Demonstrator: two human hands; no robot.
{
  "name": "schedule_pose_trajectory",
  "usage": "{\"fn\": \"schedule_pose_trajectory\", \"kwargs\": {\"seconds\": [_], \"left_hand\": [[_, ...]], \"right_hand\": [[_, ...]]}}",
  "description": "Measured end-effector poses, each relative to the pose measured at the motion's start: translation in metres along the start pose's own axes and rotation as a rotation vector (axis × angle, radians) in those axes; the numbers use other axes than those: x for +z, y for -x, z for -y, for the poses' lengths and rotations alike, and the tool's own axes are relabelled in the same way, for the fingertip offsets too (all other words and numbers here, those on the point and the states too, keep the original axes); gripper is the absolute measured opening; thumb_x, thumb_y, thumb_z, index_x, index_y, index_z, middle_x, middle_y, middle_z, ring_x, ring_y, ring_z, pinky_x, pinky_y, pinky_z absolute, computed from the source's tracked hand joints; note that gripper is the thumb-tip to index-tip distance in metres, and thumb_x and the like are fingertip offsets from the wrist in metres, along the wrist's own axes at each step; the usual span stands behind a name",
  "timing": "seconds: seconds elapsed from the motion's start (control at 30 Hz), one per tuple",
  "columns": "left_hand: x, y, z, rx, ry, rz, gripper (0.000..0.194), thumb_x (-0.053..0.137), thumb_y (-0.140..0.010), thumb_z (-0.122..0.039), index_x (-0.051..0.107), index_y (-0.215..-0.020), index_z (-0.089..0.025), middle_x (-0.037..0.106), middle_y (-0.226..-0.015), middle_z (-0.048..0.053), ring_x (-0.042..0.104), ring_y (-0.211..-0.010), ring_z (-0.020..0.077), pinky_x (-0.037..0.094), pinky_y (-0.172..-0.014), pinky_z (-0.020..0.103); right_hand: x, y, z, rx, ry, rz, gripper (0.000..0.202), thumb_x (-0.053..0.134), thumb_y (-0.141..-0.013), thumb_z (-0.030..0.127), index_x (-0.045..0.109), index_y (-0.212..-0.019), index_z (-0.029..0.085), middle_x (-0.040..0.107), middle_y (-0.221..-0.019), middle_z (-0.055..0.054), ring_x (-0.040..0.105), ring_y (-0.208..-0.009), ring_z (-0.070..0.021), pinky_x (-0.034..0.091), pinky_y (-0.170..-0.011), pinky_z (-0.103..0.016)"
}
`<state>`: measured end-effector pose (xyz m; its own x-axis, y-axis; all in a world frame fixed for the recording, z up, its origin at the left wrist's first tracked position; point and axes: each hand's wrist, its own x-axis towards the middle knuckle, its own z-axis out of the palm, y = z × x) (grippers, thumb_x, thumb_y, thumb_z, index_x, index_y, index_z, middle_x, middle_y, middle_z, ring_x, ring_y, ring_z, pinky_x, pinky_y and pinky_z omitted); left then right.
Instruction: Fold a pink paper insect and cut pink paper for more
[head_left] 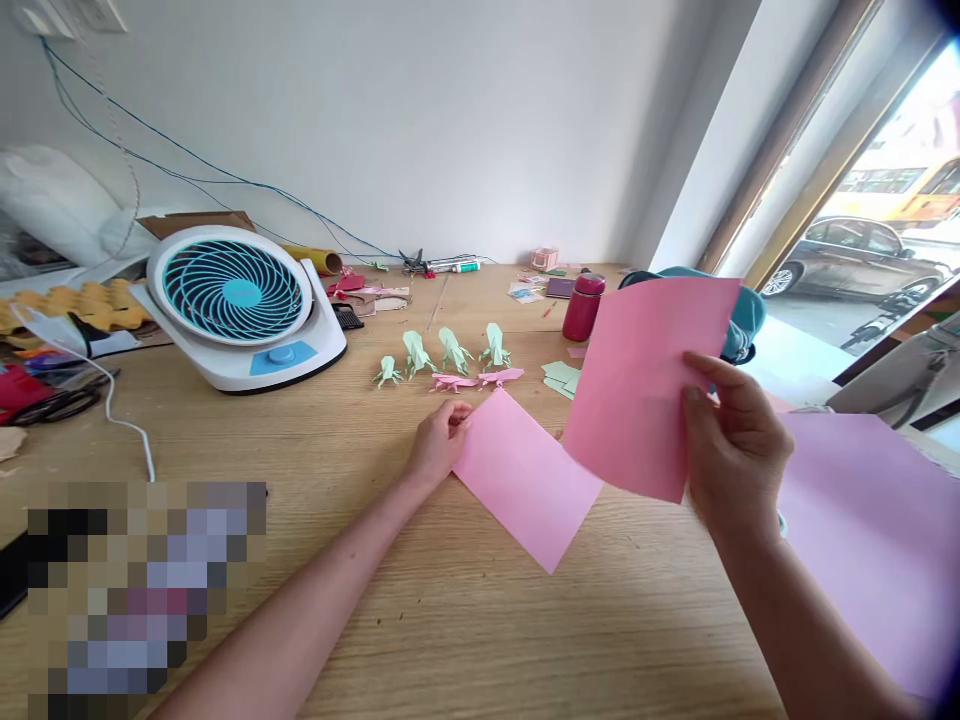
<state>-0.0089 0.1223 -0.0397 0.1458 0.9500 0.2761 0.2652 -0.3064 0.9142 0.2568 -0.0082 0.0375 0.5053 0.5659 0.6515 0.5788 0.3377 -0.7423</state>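
Observation:
My right hand point(739, 440) pinches a pink sheet of paper point(649, 385) by its right edge and holds it upright above the table. A second pink sheet point(525, 480) lies on the wood at an angle, its right corner partly behind the raised one. At its upper left edge, my left hand point(444, 435) has its fingers closed on the paper. Just beyond stand several pale green folded paper insects point(453, 350), with two pink folded paper figures point(500, 377) in front of them.
A white and blue fan point(244, 295) stands at the left. Behind the raised sheet are a red flask point(583, 308) and green paper pieces point(561, 378). Larger pink paper point(874, 530) covers the right side of the wooden table point(420, 640). Scissors point(64, 400) lie far left.

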Motion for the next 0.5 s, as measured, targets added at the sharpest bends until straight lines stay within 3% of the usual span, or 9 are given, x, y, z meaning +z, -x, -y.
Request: {"fn": "schedule_pose_trajectory", "kwargs": {"seconds": [0.07,0.13,0.27,0.33,0.4,0.5], "left_hand": [[0.008,0.000,-0.010,0.008,0.050,0.027,0.018,0.068,-0.078,-0.028,0.067,-0.094,-0.021,0.070,-0.110,0.007,0.061,-0.110,0.0241,0.047,-0.094,0.035],[0.008,0.000,-0.020,-0.002,0.120,0.076,0.029,0.058,-0.087,-0.042,0.066,-0.104,-0.020,0.069,-0.118,0.010,0.061,-0.114,0.0246,0.049,-0.092,0.036],[-0.021,-0.003,-0.037,-0.062,0.271,0.145,0.067,0.020,-0.094,-0.065,0.060,-0.121,-0.018,0.068,-0.123,0.014,0.066,-0.110,0.0258,0.054,-0.084,0.038],[-0.045,-0.005,-0.046,-0.193,0.475,0.318,0.081,0.019,-0.088,-0.076,0.064,-0.118,-0.016,0.066,-0.126,0.018,0.063,-0.115,0.0303,0.054,-0.087,0.041],[-0.065,-0.003,-0.057,-0.303,0.526,0.510,0.087,0.023,-0.082,-0.082,0.065,-0.119,-0.015,0.067,-0.124,0.019,0.064,-0.113,0.0328,0.053,-0.087,0.042],[-0.070,0.009,-0.073,-0.340,0.400,0.787,0.075,0.050,-0.077,-0.077,0.065,-0.123,-0.020,0.069,-0.121,0.016,0.067,-0.107,0.0314,0.053,-0.084,0.038]], "right_hand": [[0.003,0.005,0.011,0.104,-0.110,0.079,0.033,0.055,-0.092,0.040,0.063,-0.122,0.029,0.067,-0.103,-0.004,0.062,-0.080,-0.0180,0.051,-0.062,-0.028],[0.006,0.010,0.017,0.201,-0.221,0.206,0.031,0.059,-0.090,0.042,0.065,-0.117,0.027,0.067,-0.100,-0.005,0.061,-0.074,-0.0164,0.050,-0.058,-0.026],[0.014,0.018,0.019,0.301,-0.429,0.507,0.025,0.062,-0.087,0.041,0.056,-0.107,0.027,0.066,-0.090,-0.002,0.059,-0.067,-0.0134,0.049,-0.055,-0.023],[0.017,0.024,0.019,0.339,-0.485,0.679,0.029,0.060,-0.089,0.042,0.047,-0.111,0.028,0.065,-0.088,-0.001,0.060,-0.067,-0.0138,0.050,-0.055,-0.024],[0.020,0.030,0.021,0.358,-0.484,0.836,0.035,0.057,-0.090,0.042,0.041,-0.118,0.029,0.066,-0.089,-0.001,0.062,-0.069,-0.0146,0.051,-0.056,-0.025],[0.026,0.041,0.028,0.320,-0.409,0.988,0.042,0.054,-0.092,0.039,0.037,-0.129,0.028,0.068,-0.091,-0.002,0.062,-0.072,-0.0147,0.051,-0.058,-0.025]]}}
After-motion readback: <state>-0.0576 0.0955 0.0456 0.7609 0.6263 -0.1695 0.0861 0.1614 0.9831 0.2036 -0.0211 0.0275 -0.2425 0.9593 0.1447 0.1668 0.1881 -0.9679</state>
